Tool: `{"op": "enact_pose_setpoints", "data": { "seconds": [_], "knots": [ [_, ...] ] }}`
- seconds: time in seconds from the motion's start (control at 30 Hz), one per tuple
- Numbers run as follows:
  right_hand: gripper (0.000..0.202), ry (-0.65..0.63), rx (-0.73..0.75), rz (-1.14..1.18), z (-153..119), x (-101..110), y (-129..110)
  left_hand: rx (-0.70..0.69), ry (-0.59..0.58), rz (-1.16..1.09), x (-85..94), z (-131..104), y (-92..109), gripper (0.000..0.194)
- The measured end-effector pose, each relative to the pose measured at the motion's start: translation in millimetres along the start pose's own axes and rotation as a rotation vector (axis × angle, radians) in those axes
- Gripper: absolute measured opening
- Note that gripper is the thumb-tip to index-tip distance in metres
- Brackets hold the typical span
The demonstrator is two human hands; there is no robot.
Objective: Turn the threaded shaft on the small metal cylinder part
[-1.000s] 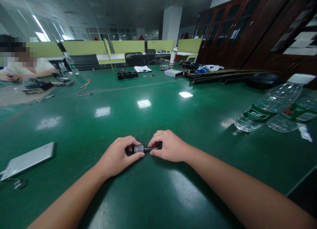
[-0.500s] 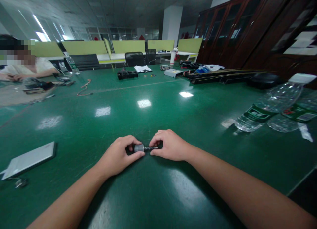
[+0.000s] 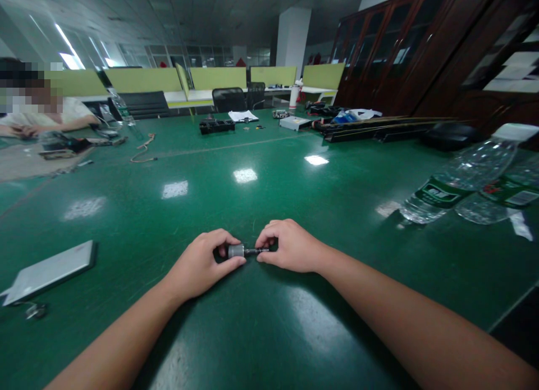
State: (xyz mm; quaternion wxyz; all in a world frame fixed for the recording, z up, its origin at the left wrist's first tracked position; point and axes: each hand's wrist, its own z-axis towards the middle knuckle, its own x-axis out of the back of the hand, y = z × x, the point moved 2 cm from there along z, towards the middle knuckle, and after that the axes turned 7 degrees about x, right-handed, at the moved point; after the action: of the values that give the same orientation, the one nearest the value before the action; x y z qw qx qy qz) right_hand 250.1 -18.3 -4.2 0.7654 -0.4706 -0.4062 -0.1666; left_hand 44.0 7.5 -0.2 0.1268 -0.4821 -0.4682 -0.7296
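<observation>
A small cylindrical part (image 3: 236, 250), grey with a dark thin shaft (image 3: 251, 252) reaching right, lies level just over or on the green table (image 3: 269, 204). My left hand (image 3: 206, 262) grips its grey body between thumb and fingers. My right hand (image 3: 287, 246) pinches the right end of the shaft between thumb and fingertips. Both hands are close together, with a short stretch of the shaft visible between them. Whether the part touches the tabletop cannot be made out.
At the left lies a grey flat device (image 3: 53, 271) with a cable. Clear bottles (image 3: 455, 182) stand at the right. Black rails (image 3: 370, 130) and a black box-like part (image 3: 217, 125) lie farther back. A person (image 3: 50, 117) sits at the far left.
</observation>
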Motion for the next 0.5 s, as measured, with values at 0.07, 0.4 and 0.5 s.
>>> {"op": "enact_pose_setpoints", "data": {
  "seconds": [0.07,0.4,0.5],
  "knots": [
    [0.011,-0.001,-0.002,0.004,-0.1,0.5,-0.1,0.002,0.004,0.002,0.1,0.0,0.0,0.021],
    [0.011,-0.004,-0.016,0.025,-0.4,1.4,2.0,0.025,-0.015,-0.006,0.0,-0.3,-0.5,0.021],
    [0.011,-0.002,-0.016,0.025,-1.2,2.1,2.4,0.024,-0.012,-0.007,0.1,-0.5,0.6,0.02]
  ]
}}
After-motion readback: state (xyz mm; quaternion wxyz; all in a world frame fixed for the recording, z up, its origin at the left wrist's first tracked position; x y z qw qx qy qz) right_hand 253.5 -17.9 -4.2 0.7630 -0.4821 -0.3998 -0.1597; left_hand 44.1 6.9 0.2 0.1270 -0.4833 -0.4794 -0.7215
